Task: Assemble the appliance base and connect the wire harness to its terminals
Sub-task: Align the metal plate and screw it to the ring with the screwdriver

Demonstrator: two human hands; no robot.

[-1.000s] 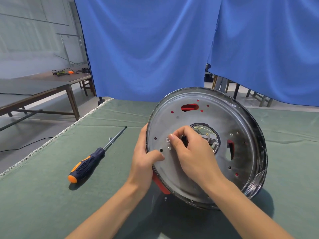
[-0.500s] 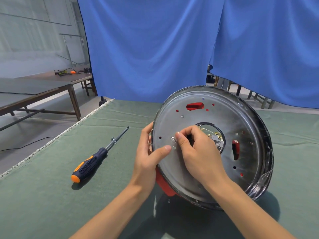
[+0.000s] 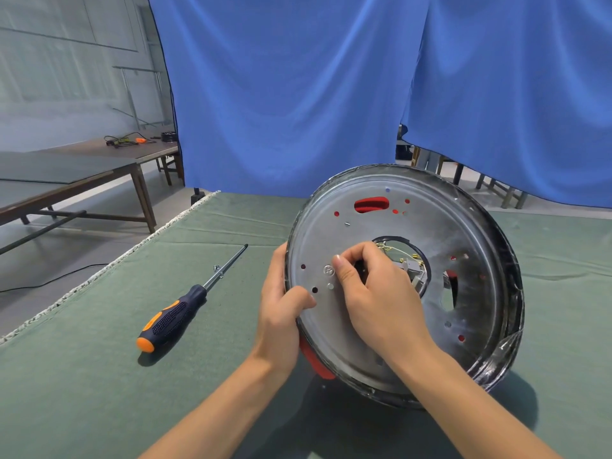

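The appliance base (image 3: 430,226), a round metal plate with a dark rim wrapped in clear film, stands tilted on edge on the green-covered counter (image 3: 82,376), its flat underside facing the camera. Red plastic shows through an oblong slot (image 3: 371,205) near the top of the plate and through several small round holes. A red part (image 3: 316,361) also protrudes below the lower left rim.

The left hand (image 3: 281,309) grips the left rim of the base: the thumb lies on the plate face and the fingers curl behind the edge. The right hand (image 3: 374,293) rests on the plate face with its fingers curled inward. The thumb tip sits just beside a screw head (image 3: 328,270) seated in the plate, and the fingertips appear to pinch a small dark item, but the view is too obstructed to identify it.

The large central opening (image 3: 407,256) in the plate exposes brass-coloured terminals (image 3: 410,260) and a grey component inside; the right hand partly covers this opening.

A screwdriver (image 3: 185,303) with a black-and-orange handle lies on the counter to the left of the base, well apart from both hands, its tip pointing away from the camera. A small screw (image 3: 217,268) lies against its shaft.

Blue curtains (image 3: 298,94) hang behind the counter.
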